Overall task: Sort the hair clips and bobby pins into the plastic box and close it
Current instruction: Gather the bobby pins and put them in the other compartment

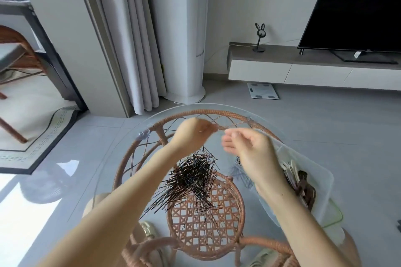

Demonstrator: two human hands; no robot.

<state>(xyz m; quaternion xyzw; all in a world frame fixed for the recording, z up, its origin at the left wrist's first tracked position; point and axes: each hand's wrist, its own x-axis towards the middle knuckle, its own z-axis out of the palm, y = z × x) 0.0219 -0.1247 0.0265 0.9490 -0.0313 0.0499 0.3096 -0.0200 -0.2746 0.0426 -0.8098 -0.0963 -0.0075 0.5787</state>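
Note:
A big heap of black bobby pins [195, 178] lies in the middle of the round glass table [121, 149]. At the right edge stands the translucent plastic box [321, 171], open, with brown and beige hair clips [301, 186] in its right part and a few dark pins [242, 174] in its left part. My left hand [193, 134] is raised above the far side of the heap, fingers curled tight; whether anything is pinched in them is not visible. My right hand [249, 149] hovers blurred just right of it, over the box's left end, fingers loosely bent, holding nothing I can see.
The glass top rests on a rattan frame [208, 112] with a woven lower shelf [206, 219]. A clear sheet with a green edge [335, 220], perhaps the lid, lies under the box's near end. Beyond are grey floor, a curtain, a scale and a TV cabinet.

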